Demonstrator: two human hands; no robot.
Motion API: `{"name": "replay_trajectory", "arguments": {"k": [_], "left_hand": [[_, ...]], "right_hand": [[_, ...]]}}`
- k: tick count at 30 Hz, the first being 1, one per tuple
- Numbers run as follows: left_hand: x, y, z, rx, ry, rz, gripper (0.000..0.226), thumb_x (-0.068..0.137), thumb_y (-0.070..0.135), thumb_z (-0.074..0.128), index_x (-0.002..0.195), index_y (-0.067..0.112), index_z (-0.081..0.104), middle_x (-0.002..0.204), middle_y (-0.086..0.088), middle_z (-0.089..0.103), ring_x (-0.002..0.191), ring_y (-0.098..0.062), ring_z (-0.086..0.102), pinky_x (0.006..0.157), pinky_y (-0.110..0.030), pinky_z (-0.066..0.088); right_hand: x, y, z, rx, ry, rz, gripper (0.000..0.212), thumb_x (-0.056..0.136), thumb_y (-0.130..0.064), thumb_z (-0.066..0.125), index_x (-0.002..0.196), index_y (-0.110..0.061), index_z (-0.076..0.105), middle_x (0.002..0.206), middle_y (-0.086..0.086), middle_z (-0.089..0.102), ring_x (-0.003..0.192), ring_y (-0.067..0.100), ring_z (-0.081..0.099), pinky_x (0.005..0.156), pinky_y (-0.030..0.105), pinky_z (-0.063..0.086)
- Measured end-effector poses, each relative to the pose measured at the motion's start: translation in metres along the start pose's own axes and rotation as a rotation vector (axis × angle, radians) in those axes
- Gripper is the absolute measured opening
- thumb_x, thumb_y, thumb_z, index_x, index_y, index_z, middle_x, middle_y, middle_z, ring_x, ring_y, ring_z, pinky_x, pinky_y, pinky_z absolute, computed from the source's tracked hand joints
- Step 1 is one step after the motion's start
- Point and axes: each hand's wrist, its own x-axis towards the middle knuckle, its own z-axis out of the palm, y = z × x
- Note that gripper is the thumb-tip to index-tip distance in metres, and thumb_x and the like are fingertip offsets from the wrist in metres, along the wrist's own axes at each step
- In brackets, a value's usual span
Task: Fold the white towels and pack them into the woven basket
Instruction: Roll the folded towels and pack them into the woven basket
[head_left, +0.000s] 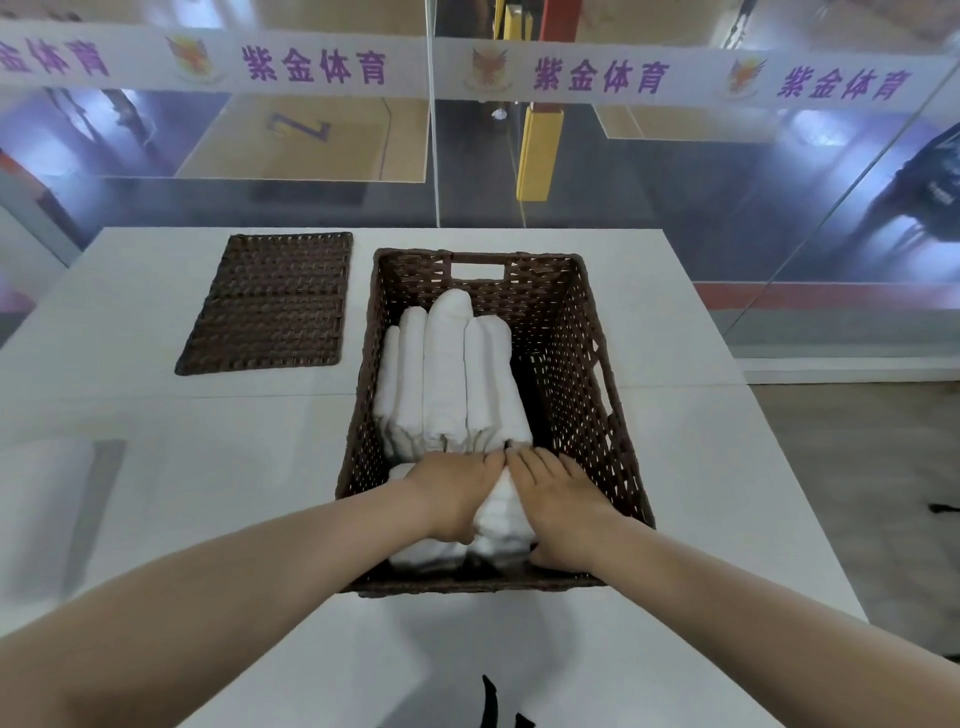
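White table (701, 467) bearing the woven basket (582, 364), lid (270, 306) to its left. Folded white towels (447, 374) stand packed inside. Left hand (452, 493) and right hand (561, 499), fingers flat, press a near-end towel (501, 514), thumbs apparently tucked alongside.

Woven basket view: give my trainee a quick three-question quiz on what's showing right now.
1. True or false: the flat woven lid rests on the woven basket.
2. Which hands touch the folded towel at the basket's near end?
3. The upright towels stand against the basket's: A left wall, B right wall?

Key: 1 false, it lies beside it on the table. 2 both, left hand and right hand. 3 A.
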Motion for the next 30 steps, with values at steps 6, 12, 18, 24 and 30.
{"name": "replay_trajectory", "arguments": {"k": [6,12,18,24,30], "left_hand": [[-0.003,0.001,0.002,-0.115,-0.082,-0.056,0.073,0.074,0.030,0.074,0.134,0.015,0.035,0.107,-0.001,0.063,0.089,-0.023,0.062,0.066,-0.031,0.044],[-0.010,-0.013,0.014,-0.179,-0.029,-0.029,0.111,0.069,0.039,0.076,0.151,0.028,0.002,0.134,-0.006,0.051,0.105,-0.028,0.059,0.084,-0.041,0.052],[-0.026,-0.021,0.023,0.057,-0.062,-0.123,0.117,0.079,0.043,0.072,0.151,0.031,-0.019,0.151,-0.014,0.028,0.133,-0.033,0.039,0.107,-0.044,0.036],[-0.016,-0.024,-0.002,0.220,0.049,-0.108,0.110,0.081,0.015,0.070,0.153,0.027,-0.012,0.134,-0.016,0.042,0.114,-0.031,0.052,0.092,-0.040,0.047],[-0.032,-0.022,0.017,0.316,-0.091,0.078,0.099,0.089,0.018,0.060,0.153,0.023,-0.015,0.142,-0.018,0.036,0.119,-0.035,0.048,0.099,-0.043,0.043]], "right_hand": [[0.019,-0.006,0.006,0.007,0.022,-0.006,0.109,0.077,-0.050,0.071,0.153,-0.005,0.008,0.151,0.011,0.034,0.137,0.027,0.037,0.111,0.039,0.031],[0.022,-0.001,-0.008,0.098,0.005,0.011,0.059,0.076,-0.027,0.066,0.128,-0.012,0.044,0.114,0.006,0.062,0.099,0.027,0.064,0.071,0.032,0.049],[0.025,0.009,-0.009,0.180,-0.075,0.049,0.064,0.071,-0.027,0.067,0.129,-0.014,0.043,0.109,0.004,0.062,0.096,0.025,0.063,0.075,0.036,0.056],[0.022,0.012,-0.021,0.028,0.047,0.052,0.064,0.078,-0.030,0.068,0.132,-0.015,0.038,0.123,0.003,0.051,0.108,0.024,0.055,0.075,0.035,0.047],[0.002,0.004,-0.012,-0.229,-0.124,-0.082,0.060,0.090,-0.028,0.060,0.140,-0.008,0.033,0.133,0.012,0.051,0.118,0.030,0.051,0.092,0.039,0.040]]}}
